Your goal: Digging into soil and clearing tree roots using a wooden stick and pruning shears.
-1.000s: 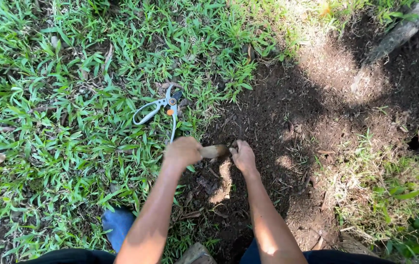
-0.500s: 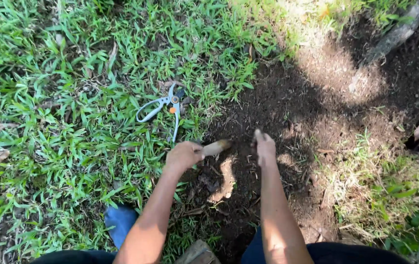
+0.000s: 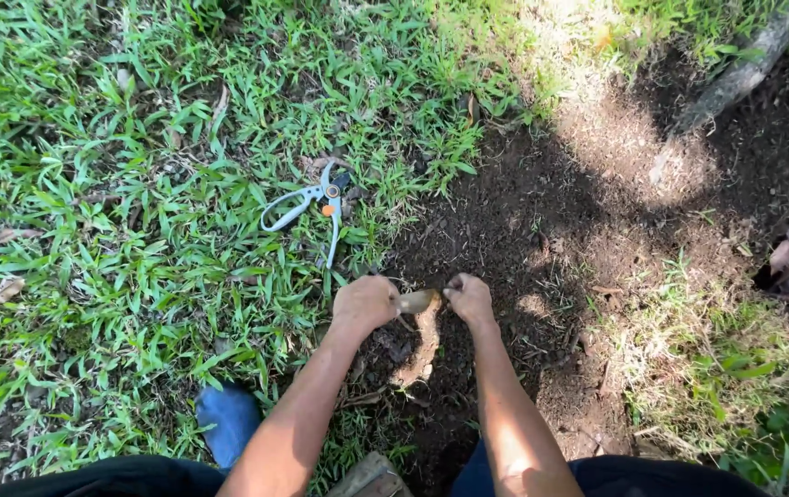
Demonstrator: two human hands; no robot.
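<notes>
Bare soil (image 3: 541, 230) beside grass: a pale root (image 3: 420, 331) is gripped, left hand (image 3: 367, 302) clamped on its near-horizontal upper end, right hand (image 3: 470, 296) pinched at the tip. Pruning shears (image 3: 313, 204) lie up-left, nearer the left hand.

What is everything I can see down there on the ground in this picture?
Pruning shears: one, pale blue handles with an orange spot at the pivot, lying in the grass beyond the hands.
Root or stick: one, light brown, gripped at its upper end between both hands, curving down into the soil.
Grass: green, covering the left side, with a few dry leaves in it.
Bare soil: dark brown patch, centre and right, partly sunlit.
Branch: one, grey, top right corner.
Shoe: one, blue, in the grass at bottom left.
Flat piece of wood or stone: one, brownish, bottom edge; cannot tell which.
Trousers: dark, along the bottom edge.
Left hand: closed on the root.
Right hand: closed on the root.
</notes>
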